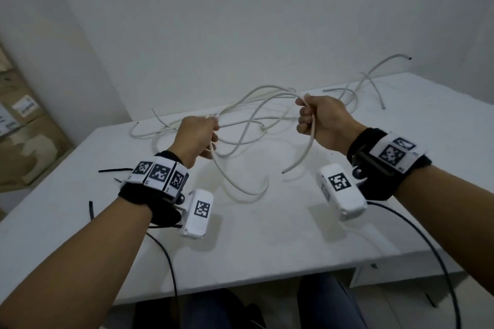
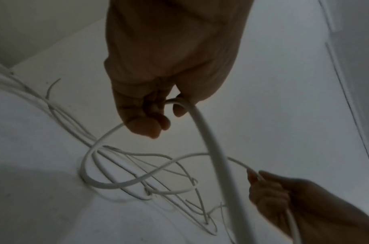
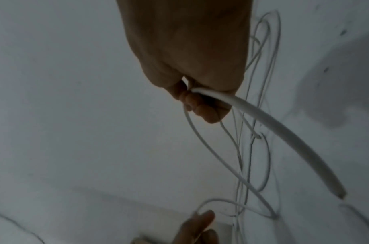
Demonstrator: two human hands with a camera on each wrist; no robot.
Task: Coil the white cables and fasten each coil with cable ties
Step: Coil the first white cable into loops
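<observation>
Two hands (image 1: pixel 263 125) grip one white cable (image 1: pixel 267 88) above table (image 1: pixel 267 235).

The white cables (image 1: pixel 270 93) have a smooth, slightly glossy plastic sheath. The table (image 1: pixel 267 235) is matt white and smooth. The wrist straps (image 1: pixel 374 168) look like black cloth; cardboard boxes (image 1: pixel 24 125) appear brown and dull.

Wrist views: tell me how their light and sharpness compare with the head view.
Head view: evenly lit, sharp on both hands, left hand and right hand gripping white cable. Left wrist view: dim, hand backlit, near cable strand soft. Right wrist view: darkest, grainy, table grey, far loops blurred.
</observation>
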